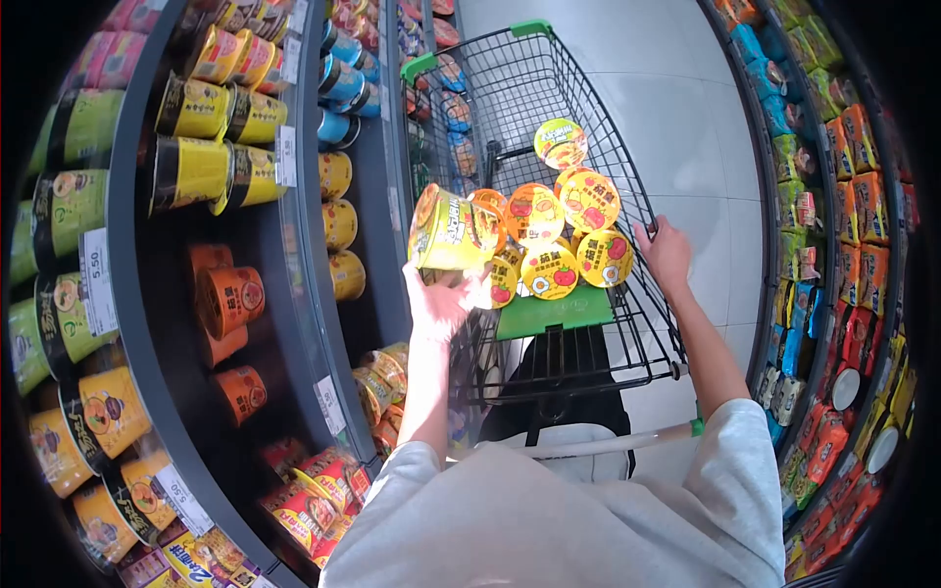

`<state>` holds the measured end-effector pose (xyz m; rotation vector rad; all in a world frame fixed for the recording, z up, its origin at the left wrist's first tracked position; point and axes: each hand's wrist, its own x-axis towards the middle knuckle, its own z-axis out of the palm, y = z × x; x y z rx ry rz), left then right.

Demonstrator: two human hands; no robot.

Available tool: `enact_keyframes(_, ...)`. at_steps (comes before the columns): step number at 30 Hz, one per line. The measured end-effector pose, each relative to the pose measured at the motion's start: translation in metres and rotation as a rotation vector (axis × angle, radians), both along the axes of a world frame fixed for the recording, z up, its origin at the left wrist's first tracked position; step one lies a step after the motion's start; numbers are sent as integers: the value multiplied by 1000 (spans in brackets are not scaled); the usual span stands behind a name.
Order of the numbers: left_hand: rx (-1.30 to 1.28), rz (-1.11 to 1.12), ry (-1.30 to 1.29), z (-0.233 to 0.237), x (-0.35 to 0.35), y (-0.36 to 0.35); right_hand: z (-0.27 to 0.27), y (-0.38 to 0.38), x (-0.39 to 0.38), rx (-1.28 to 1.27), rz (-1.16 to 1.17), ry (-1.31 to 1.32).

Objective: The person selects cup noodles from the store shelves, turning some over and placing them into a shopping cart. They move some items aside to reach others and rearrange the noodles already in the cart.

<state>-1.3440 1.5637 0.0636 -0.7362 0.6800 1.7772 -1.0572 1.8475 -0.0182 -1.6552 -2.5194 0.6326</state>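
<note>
My left hand [443, 302] holds a yellow-green instant noodle cup [453, 233] from below, tilted, at the left side of the shopping cart [642, 323]. Part of this cup covers the cups behind it. My right hand [667, 253] is closed on the cart's right wire rim. Between my hands, several yellow and orange instant noodle cups [550, 269] are grouped near the green flap [554, 312], with tomato pictures on their lids. Farther forward, a cup with a green-edged lid [561, 144] stands in the basket.
To the left, dark shelves [132, 196] carry yellow cups [196, 171], orange cups [231, 296] and price tags [96, 281]. Red noodle packs [319, 495] lie low by my left arm. Bagged noodles [858, 201] line the right shelf. Pale floor tiles [676, 108] run beside the cart.
</note>
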Motion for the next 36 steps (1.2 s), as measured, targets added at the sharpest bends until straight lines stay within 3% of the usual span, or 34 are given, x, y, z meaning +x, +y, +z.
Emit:
enact_keyframes(5, -224, -108, 175, -32, 8, 10, 2, 0, 0, -31, -3, -18)
enact_keyframes(9, -506, -524, 685, -47, -4, 20, 5, 0, -1, -55, -5, -5)
enact_keyframes(11, -697, -485, 881, -40, 4, 39, -2, 2, 2, -38, 1, 8)
enact_keyframes(15, -701, -435, 922, -83, -30, 67, -5, 1, 2, -29, -4, 9)
enact_keyframes(17, -635, -531, 1018, -97, -54, 93, -6, 2, 1, -30, -8, 21)
enact_keyframes(21, -779, -593, 1148, -118, -77, 159, -2, 2, 0, -27, -24, 50)
enact_keyframes(23, -737, -686, 1166, -158, -100, 180, -2, 3, 0, -49, -42, 37)
enact_keyframes(24, -838, -760, 1209, -221, -132, 181, 0, 2, 0, -59, -50, 37)
enact_keyframes(25, -819, -692, 1092, -210, -121, 194, 1, 3, -1, -68, -55, 40)
enact_keyframes(27, -866, -694, 893, -237, -129, 211, 0, 3, -2, -72, -62, 49)
enact_keyframes(28, -752, -697, 780, -241, -131, 212, 0, 3, -2, -74, -63, 54)
enact_keyframes(31, -772, -619, 654, -267, -137, 211, 5, 5, -3, -96, -72, 43)
enact_keyframes(32, -710, -487, 595, -290, -145, 207, 7, 6, -4, -108, -80, 33)
enact_keyframes(34, -911, -650, 746, -291, -157, 205, 11, 6, -6, -117, -84, 22)
enact_keyframes(35, -965, -792, 852, -325, -179, 194, 10, 5, -7, -123, -85, 16)
enact_keyframes(36, -1056, -746, 1094, -325, -167, 191, 9, 5, -7, -127, -84, 11)
